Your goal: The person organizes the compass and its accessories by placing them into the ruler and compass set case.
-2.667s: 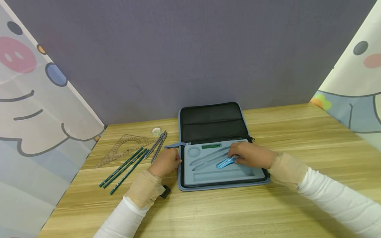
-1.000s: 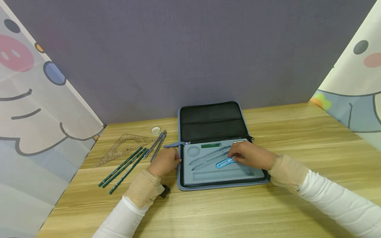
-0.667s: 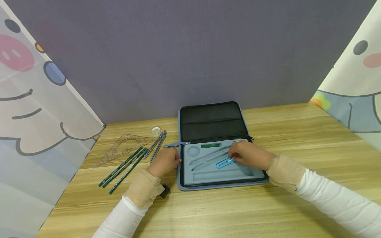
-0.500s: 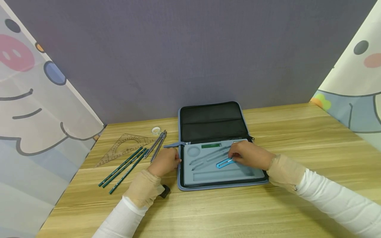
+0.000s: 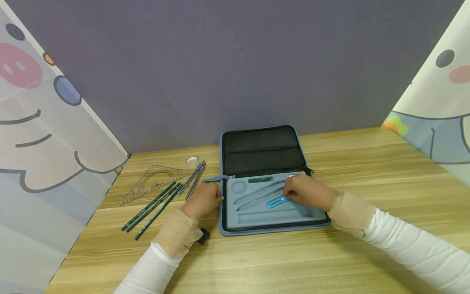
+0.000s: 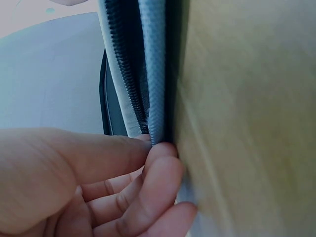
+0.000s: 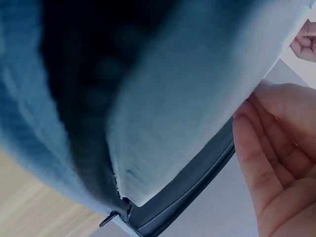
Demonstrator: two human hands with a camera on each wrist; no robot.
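A pale grey-blue foam tray point(image 5: 232, 216) with shaped recesses sits in an open zippered case point(image 5: 261, 147) with a black lining. My right hand point(image 5: 306, 191) is over the tray's right half, thumb and fingers pinching the right end of a light-blue utility knife point(image 5: 276, 202), which lies low over the foam. In the right wrist view the tray edge hides the knife, while the curled fingers point(image 7: 259, 163) show beside it. With thumb and forefinger, my left hand point(image 5: 203, 200) pinches the case's left border point(image 6: 154, 89). A green piece point(image 5: 260, 180) sits in the upper slot.
Left of the case lie three dark green pencils point(image 5: 154, 208), a clear set square point(image 5: 141, 190), metal compasses point(image 5: 194, 179) and a small tape roll point(image 5: 192, 161). A strap point(image 5: 214, 179) sticks out from the case's left side. A grey partition point(image 5: 235, 73) stands behind.
Since the earliest frame the knife has settled slightly lower and flatter over the tray. My right hand has shifted a little to the right; the left hand has stayed on the case border.
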